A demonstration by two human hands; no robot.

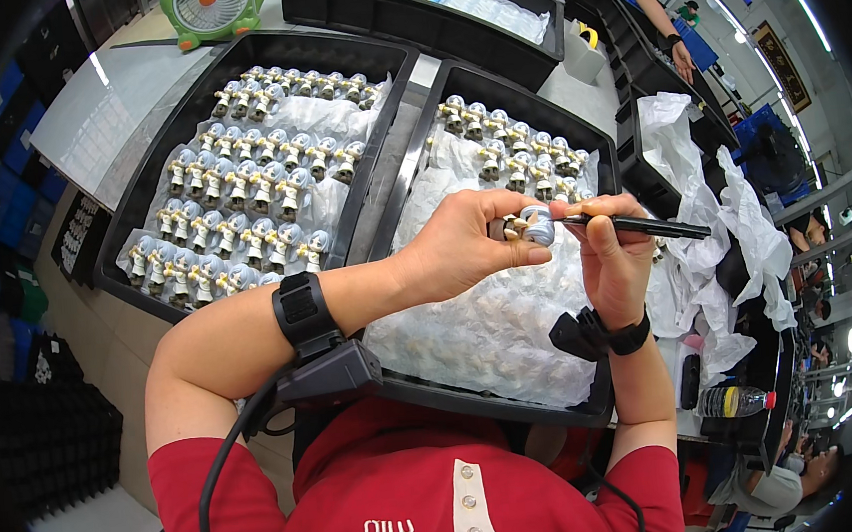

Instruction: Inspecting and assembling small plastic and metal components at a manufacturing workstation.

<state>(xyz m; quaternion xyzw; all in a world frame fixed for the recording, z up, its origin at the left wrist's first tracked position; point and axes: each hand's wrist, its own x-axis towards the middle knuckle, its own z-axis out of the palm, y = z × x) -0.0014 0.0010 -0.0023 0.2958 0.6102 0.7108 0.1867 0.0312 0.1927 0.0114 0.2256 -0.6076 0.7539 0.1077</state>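
Observation:
My left hand [450,249] pinches a small toy figurine [538,225] with pale blue-grey hair, holding it on its side above a black tray. In my right hand [614,269] is a slim black pen-like tool [668,227], gripped like a pencil. Its working end points left and meets or nearly meets the figurine's head; fingers partly cover that spot, so contact cannot be told. Under both hands, the right black tray [401,183] is lined with white tissue and has several similar figurines [497,123] at its far end.
Rows of figurines [264,184] fill a second black tray [339,235] at left. Behind are a third tray [416,17] and a green fan [211,5]. Crumpled tissue [689,235] and a bottle [735,401] lie at right. Another person's arm [662,22] reaches in at far right.

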